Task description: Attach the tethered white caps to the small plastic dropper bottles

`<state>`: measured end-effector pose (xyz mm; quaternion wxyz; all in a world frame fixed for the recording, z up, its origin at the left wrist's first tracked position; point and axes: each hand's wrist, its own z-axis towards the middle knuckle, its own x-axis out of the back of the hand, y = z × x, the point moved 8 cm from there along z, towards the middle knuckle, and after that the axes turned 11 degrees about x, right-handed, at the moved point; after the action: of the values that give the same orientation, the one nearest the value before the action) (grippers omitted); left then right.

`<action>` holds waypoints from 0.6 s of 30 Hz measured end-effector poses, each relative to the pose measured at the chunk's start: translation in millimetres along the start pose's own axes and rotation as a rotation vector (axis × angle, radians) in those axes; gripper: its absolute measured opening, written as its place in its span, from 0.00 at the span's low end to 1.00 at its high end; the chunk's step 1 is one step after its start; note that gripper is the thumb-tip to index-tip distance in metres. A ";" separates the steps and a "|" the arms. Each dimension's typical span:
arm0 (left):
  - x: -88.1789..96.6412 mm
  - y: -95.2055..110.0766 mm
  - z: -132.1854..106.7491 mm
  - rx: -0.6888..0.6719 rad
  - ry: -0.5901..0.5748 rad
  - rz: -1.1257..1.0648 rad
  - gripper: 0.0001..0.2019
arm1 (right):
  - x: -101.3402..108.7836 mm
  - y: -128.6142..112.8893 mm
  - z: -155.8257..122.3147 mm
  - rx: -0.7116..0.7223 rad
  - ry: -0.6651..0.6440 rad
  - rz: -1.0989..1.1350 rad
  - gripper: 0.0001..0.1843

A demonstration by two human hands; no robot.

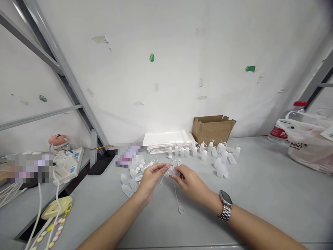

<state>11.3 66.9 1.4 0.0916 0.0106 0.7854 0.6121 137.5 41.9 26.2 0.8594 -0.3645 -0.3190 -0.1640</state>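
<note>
In front of me, my right hand (191, 180) grips a small translucent plastic bottle (173, 171) between thumb and fingers. The fingertips of my left hand (151, 177) are pinched at the bottle's left end; what exactly lies under them is partly hidden. Just behind the fingers shows a thin white looped strap (177, 161). A loose white strap with a ring end (181, 209) lies on the grey table below my hands. Several loose translucent bottles (127, 190) and small white parts (140, 166) lie beside my left hand.
Several capped bottles (182, 152) stand in a row behind my hands, with others lying to the right (222, 171). Farther back are a stack of white envelopes (168, 139) and a cardboard box (212, 130). A plastic bag (307, 146) sits right; a power strip (70, 165) sits left.
</note>
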 end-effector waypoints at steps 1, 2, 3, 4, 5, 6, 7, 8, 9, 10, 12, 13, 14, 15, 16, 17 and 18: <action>0.0 -0.9 0.4 0.004 0.000 -0.009 0.13 | -0.8 -1.2 -0.7 0.008 -0.011 -0.026 0.06; 0.1 -1.9 0.8 0.006 0.000 -0.017 0.12 | -1.2 -2.4 -1.4 0.016 -0.017 -0.055 0.06; 0.0 -2.7 1.2 0.008 -0.002 -0.029 0.12 | -1.1 -4.1 -1.9 0.027 -0.016 -0.087 0.05; -0.4 -3.7 1.6 0.011 -0.008 -0.044 0.12 | -0.5 -6.3 -2.1 0.047 -0.006 -0.122 0.05; -1.2 -4.8 1.9 0.018 -0.019 -0.063 0.12 | 0.5 -9.4 -2.0 0.078 0.010 -0.161 0.05; -2.4 -6.2 2.1 0.027 -0.032 -0.085 0.12 | 1.8 -13.1 -1.9 0.116 0.034 -0.201 0.05; -3.8 -7.4 2.2 0.035 -0.047 -0.107 0.13 | 3.0 -17.0 -1.8 0.158 0.060 -0.242 0.05; -5.2 -8.4 2.2 0.042 -0.061 -0.126 0.13 | 3.7 -20.9 -1.8 0.202 0.084 -0.283 0.05; -6.7 -9.2 2.1 0.046 -0.074 -0.141 0.13 | 4.0 -24.4 -1.9 0.243 0.105 -0.326 0.05; -8.1 -9.7 1.9 0.047 -0.086 -0.155 0.13 | 3.7 -27.3 -2.2 0.278 0.121 -0.370 0.06; -11.1 -10.3 1.5 0.045 -0.112 -0.179 0.12 | 2.0 -31.5 -3.2 0.329 0.137 -0.454 0.07; -12.6 -10.4 1.3 0.043 -0.128 -0.188 0.12 | 0.9 -33.0 -3.8 0.348 0.140 -0.488 0.08; -14.0 -10.4 1.0 0.041 -0.142 -0.194 0.12 | 0.1 -34.4 -4.5 0.363 0.141 -0.512 0.08; -15.0 -10.0 0.7 0.035 -0.152 -0.196 0.12 | -0.4 -35.8 -5.1 0.375 0.143 -0.523 0.09; -15.8 -9.5 0.4 0.028 -0.161 -0.194 0.12 | -0.4 -36.9 -5.7 0.381 0.144 -0.518 0.10; -16.5 -8.8 0.0 0.021 -0.168 -0.188 0.12 | 0.2 -37.8 -6.0 0.381 0.147 -0.497 0.10; -16.9 -8.1 -0.4 0.013 -0.173 -0.181 0.13 | 1.4 -37.9 -5.9 0.369 0.149 -0.458 0.11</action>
<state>28.7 62.3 -4.2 0.2138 -0.0068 0.7764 0.5928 121.6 11.8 43.8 0.8728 -0.1078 -0.3532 -0.3191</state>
